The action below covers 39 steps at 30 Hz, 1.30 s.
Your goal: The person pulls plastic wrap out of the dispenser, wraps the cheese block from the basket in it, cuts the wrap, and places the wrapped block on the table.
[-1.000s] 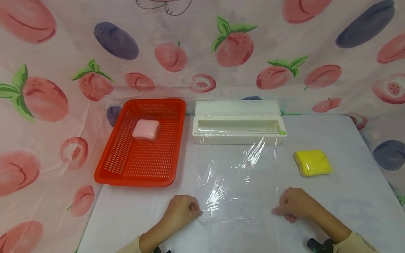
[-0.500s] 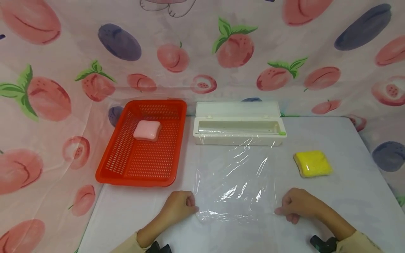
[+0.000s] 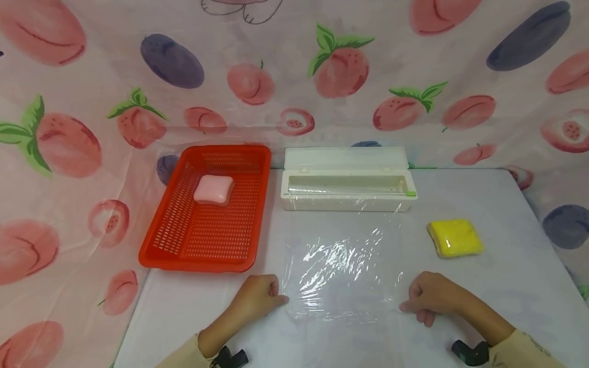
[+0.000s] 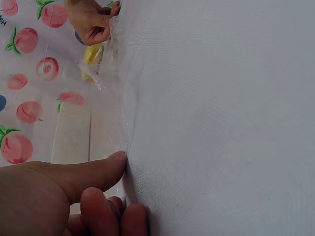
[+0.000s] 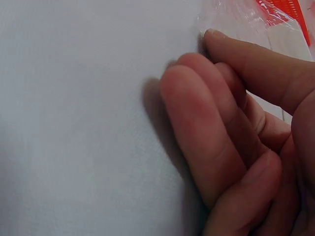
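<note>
A clear sheet of plastic wrap (image 3: 340,271) stretches over the white table from a white wrap dispenser box (image 3: 349,203), whose lid stands raised. My left hand (image 3: 255,296) pinches the sheet's near left corner between thumb and curled fingers. At the near right corner my right hand (image 3: 434,294) pinches the film the same way. In the left wrist view the thumb (image 4: 93,177) bears on the film's edge close over the table, and the gathered film runs across to the other hand. In the right wrist view the film (image 5: 231,17) shows just past the thumb tip.
A red plastic basket (image 3: 221,240) stands at the left with a pink bar of soap (image 3: 213,189) in it. A yellow sponge-like block (image 3: 454,237) lies right of the sheet. Behind the table hangs a fruit-print cloth (image 3: 257,46). The dispenser has a green slider (image 3: 411,193).
My left hand has moved slightly up and left with its corner, my right hand slightly right. The film lies flatter and its glints have shifted.
</note>
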Tool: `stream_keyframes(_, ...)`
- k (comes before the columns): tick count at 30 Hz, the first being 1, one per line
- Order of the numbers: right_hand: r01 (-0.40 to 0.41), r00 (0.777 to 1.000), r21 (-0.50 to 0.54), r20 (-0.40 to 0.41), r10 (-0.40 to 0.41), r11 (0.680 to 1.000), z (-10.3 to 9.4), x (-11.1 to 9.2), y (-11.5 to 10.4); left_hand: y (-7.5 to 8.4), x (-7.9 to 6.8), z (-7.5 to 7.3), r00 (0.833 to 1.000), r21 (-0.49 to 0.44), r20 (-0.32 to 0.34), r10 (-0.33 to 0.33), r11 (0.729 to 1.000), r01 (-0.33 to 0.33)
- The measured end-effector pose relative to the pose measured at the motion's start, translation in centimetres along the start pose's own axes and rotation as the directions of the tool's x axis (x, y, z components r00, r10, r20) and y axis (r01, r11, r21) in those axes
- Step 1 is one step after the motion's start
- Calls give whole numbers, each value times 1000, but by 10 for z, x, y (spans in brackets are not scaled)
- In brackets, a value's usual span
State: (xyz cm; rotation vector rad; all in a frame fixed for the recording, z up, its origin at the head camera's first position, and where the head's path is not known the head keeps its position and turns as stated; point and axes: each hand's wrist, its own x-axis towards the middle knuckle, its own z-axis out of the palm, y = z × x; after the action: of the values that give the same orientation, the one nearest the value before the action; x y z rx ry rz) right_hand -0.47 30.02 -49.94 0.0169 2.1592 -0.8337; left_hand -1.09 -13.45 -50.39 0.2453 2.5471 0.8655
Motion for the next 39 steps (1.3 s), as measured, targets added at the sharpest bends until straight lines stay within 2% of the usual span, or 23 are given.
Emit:
stream_keyframes(4,16,1000,11,7,-16,1000,-1,2,2,0,-1,-1,1000,19,-11,11,1000,-11)
stream_keyframes(11,20,999,39,43,-22,999,-4,1,4,0,-1,-3,1000,-36,6,6,999,-6)
stream_keyframes(17,19,998,57,59,-22,998,-6,1,3,0,0,-3,1000,-29,4,8,1000,-8)
stream_keyframes(30,-107,994,11,-18,107,994,0,6,-2,0,0,-2,1000,-25,16,6,1000,-5)
stream_keyframes(33,-116,993,7,-31,116,993,0,6,-4,-1,1,-2,1000,-18,15,0,1000,1)
stream_keyframes(39,-122,992,2,-29,122,993,0,6,-5,1,-5,-4,999,-14,20,48,999,-48)
